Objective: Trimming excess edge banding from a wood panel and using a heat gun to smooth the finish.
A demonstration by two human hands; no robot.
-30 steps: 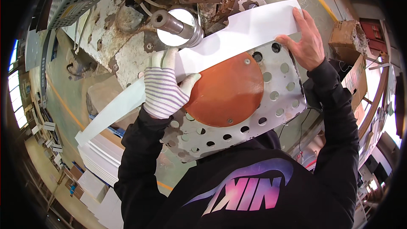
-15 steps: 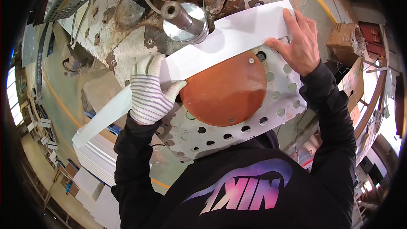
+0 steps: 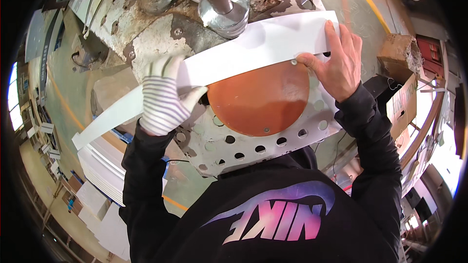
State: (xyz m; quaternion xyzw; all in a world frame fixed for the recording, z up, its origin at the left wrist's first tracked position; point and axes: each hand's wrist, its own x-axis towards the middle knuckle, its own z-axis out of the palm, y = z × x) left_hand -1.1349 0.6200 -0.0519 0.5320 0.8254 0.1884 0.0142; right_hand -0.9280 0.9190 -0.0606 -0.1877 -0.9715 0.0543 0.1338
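White strip [image 3: 219,53] gripped by gloved left hand [image 3: 163,97] and bare right hand [image 3: 339,65], brown carton [image 3: 399,53] rightward

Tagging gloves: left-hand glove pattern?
White with thin dark stripes, left hand; head view.
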